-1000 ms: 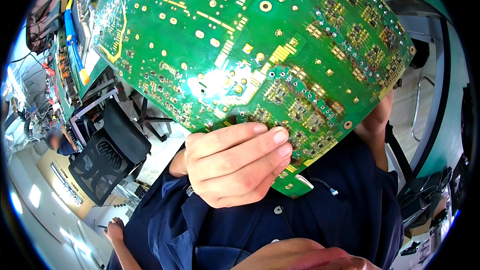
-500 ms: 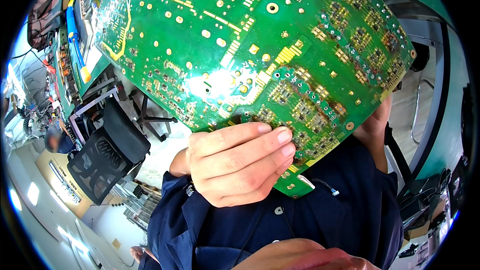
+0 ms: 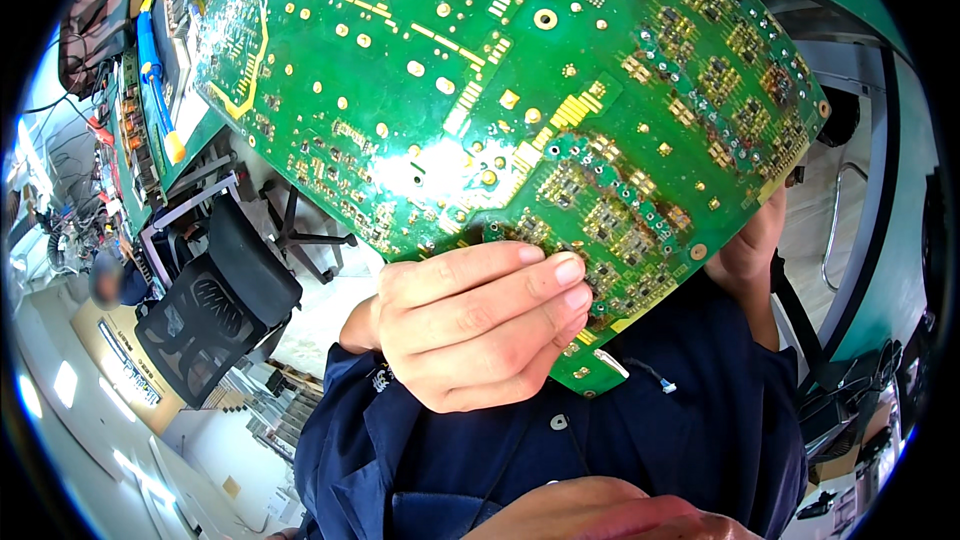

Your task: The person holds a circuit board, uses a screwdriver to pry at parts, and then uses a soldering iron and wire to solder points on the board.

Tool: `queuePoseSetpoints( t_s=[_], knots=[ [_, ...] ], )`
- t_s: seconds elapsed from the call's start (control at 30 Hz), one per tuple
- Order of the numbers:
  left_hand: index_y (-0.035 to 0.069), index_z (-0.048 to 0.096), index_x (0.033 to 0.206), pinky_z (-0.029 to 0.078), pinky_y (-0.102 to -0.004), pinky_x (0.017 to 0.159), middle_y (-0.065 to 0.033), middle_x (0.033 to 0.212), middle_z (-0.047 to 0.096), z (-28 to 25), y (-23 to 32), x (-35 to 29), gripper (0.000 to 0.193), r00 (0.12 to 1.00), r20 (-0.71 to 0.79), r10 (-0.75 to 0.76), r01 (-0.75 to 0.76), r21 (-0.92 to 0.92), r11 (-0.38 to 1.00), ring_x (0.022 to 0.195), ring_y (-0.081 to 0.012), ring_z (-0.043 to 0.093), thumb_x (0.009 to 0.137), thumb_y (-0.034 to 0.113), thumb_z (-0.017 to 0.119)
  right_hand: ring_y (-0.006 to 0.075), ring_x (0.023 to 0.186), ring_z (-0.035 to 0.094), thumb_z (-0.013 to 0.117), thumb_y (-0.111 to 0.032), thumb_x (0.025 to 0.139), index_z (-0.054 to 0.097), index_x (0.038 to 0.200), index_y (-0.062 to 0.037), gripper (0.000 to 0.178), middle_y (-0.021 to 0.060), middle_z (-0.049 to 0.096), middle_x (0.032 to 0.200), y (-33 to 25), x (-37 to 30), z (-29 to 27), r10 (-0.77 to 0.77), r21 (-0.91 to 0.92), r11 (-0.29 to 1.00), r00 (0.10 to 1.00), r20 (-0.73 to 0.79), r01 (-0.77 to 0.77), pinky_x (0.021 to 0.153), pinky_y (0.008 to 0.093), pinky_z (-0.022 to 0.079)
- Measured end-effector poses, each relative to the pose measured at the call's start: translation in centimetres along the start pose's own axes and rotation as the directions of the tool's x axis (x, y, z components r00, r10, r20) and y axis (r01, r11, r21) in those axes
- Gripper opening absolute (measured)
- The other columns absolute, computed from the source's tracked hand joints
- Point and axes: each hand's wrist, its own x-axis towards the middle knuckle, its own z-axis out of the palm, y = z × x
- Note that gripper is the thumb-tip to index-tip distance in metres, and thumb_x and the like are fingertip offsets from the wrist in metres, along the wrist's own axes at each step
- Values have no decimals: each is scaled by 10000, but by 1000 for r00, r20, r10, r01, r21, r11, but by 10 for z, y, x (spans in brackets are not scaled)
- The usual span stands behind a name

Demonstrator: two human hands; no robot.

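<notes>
I'm watching the left hand (image 3: 485, 325) pinching the near edge of a large green printed circuit board (image 3: 520, 140), its fingers lying across the populated face. Right of that grip, the right hand (image 3: 745, 250) is bracing the board's edge, its fingers hidden, so I can't tell how they're closing. Both hands are probably sharing it because so broad a board would tip. A mesh-backed office chair (image 3: 205, 310) is standing left of the grip, well apart.

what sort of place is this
Probably an electronics workshop: a large gold-speckled green circuit board, a slim blue-and-yellow stick-shaped tool and a black mesh-backed office chair point that way.
</notes>
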Motion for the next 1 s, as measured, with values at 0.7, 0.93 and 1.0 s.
queuePoseSetpoints(
  t_s=[0.7, 0.93, 1.0],
  knots=[
    [61, 721, 885, 596, -325, 757, -45, 965, 712, -1, 1, -3, 171, 1000, 15, -3, 3, -9, 1000, 928, -207, 701, 729, 35, 786, 134, 1014, 642, 596, 18, 942, 613, 1186, 100, 257, 120, 697, 1138, -4, 3, 3, -204, -444, 867, 974, 97, 225, 893, 260, 490],
    [60, 728, 886, 595, -325, 761, -45, 961, 713, 0, 1, -4, 171, 1000, 12, -3, 3, -9, 1000, 926, -207, 702, 728, 35, 788, 136, 1034, 638, 582, 26, 947, 565, 1243, 115, 309, 133, 684, 1165, -3, -3, 2, -214, -556, 805, 975, 56, 208, 910, 260, 484],
    [60, 729, 884, 595, -323, 761, -44, 960, 713, 0, 1, -4, 169, 1000, 11, -5, 5, -13, 1000, 925, -206, 702, 728, 35, 788, 136, 1035, 639, 584, 32, 943, 561, 1247, 117, 316, 134, 685, 1164, -3, -3, 2, -241, -596, 769, 968, 64, 231, 913, 261, 484]
  ],
)
